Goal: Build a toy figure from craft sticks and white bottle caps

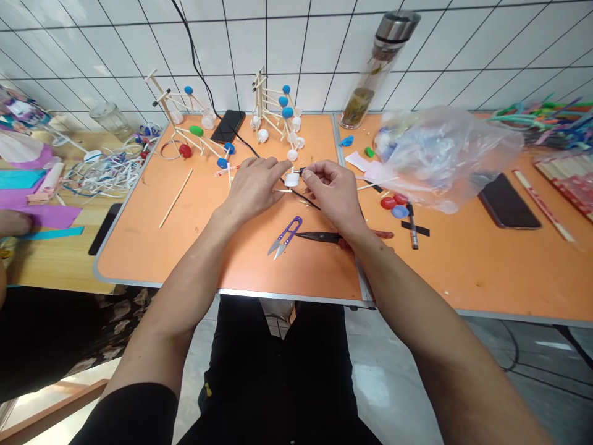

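Above the orange table (176, 247), both of my hands meet around a small white cylindrical piece (291, 179). My left hand (257, 185) is on its left side, with the fingers bent together near it and a thin light stick. My right hand (331, 188) pinches a small dark piece (300, 172) against the white piece's right side. A black cable passes just below them. Nearer to me lie purple-handled snips (286, 237), partly opened, and black-nosed pliers (319, 236) whose handles are partly hidden by my right wrist.
Stick models (266, 102) with blue balls stand by the tiled wall, beside a phone (228, 127). A glass bottle (370, 77), plastic bag (440, 151) and another phone (508, 199) are right. At far left, a person's hand (16, 222) rests near purple paper (55, 215).
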